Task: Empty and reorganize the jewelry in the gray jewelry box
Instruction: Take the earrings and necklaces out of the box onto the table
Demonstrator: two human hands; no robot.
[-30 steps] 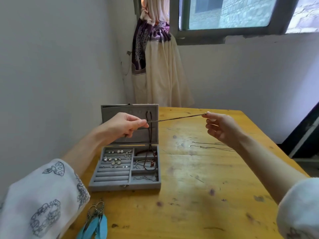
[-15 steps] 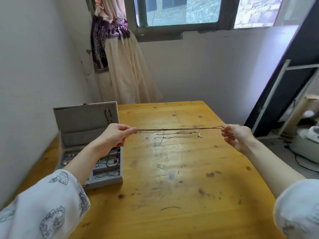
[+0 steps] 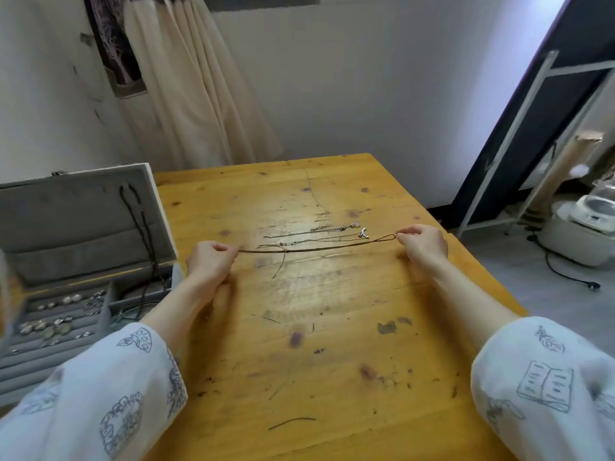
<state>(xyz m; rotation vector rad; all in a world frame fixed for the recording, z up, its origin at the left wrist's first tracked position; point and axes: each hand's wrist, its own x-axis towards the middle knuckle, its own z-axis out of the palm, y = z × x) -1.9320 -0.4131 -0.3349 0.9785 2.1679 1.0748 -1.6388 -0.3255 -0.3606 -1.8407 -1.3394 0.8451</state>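
Note:
A thin brown cord necklace (image 3: 319, 249) is stretched taut just above the wooden table (image 3: 332, 327). My left hand (image 3: 209, 261) pinches its left end and my right hand (image 3: 421, 242) pinches its right end. A short loose tail hangs from a knot near the cord's left part. The gray jewelry box (image 3: 83, 267) stands open at the left, its lid upright. Several earrings lie in its ring rolls, and a dark cord (image 3: 139, 224) hangs from the lid into the right compartment. Two fine silver chains (image 3: 316, 232) lie on the table just beyond the brown cord.
A cream curtain (image 3: 186, 94) hangs in the corner behind the table. To the right, beyond the table edge, stand a dark frame with white bars (image 3: 532, 111) and a white rice cooker (image 3: 585, 224) with a black cable on the floor.
Both hands have lowered the stretched brown cord from mid-air over the box to just above the table, near the silver chains. My view has swung right and down.

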